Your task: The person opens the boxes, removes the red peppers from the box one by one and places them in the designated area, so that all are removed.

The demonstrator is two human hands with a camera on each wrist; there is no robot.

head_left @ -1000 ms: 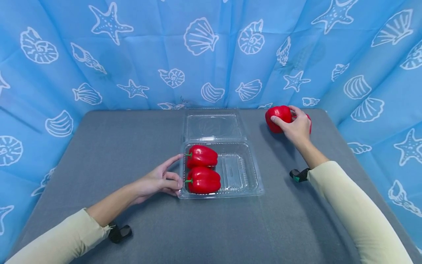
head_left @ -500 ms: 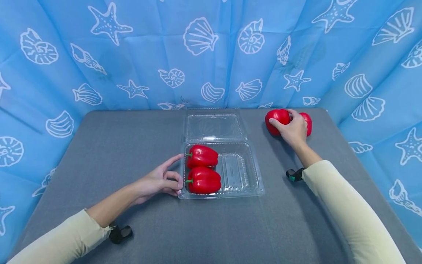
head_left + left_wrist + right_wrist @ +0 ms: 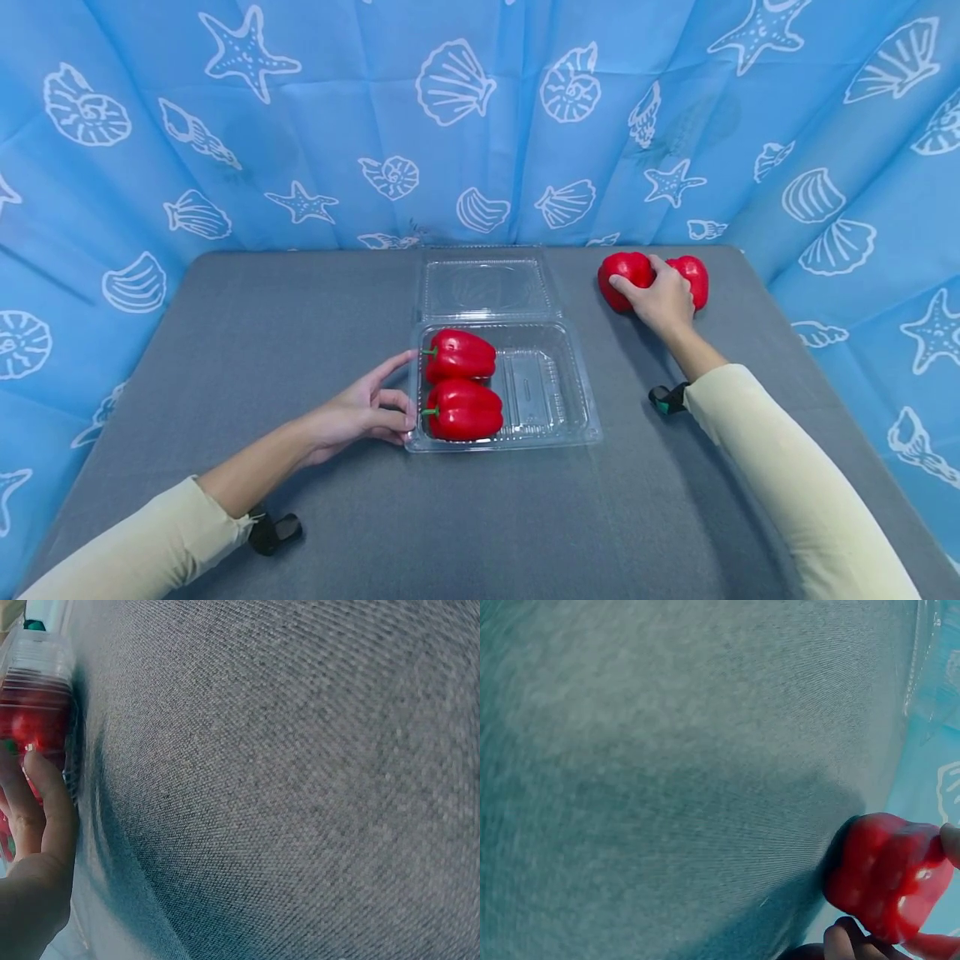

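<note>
My right hand [image 3: 663,293] holds a red bell pepper [image 3: 626,282] at the back right of the table, thumb on its near side. In the right wrist view this bell pepper [image 3: 889,877] shows its lobed end, with fingers at its edges. Another red bell pepper [image 3: 692,282] lies just right of that hand, partly hidden by it. My left hand [image 3: 360,412] touches the left rim of a clear plastic container [image 3: 573,375], index finger stretched along it. Inside, on the left, lie an upper bell pepper [image 3: 460,354] and a lower bell pepper [image 3: 465,410], green stems pointing left.
The container's clear lid [image 3: 483,287] lies folded back behind it, near the table's far edge. A grey cloth covers the table [image 3: 300,317]. A blue curtain [image 3: 315,125] with white shells and starfish hangs around the back and sides.
My right hand has shifted slightly left and nearer with its bell pepper, exposing more of the other bell pepper on the right. The left hand and container have not moved.
</note>
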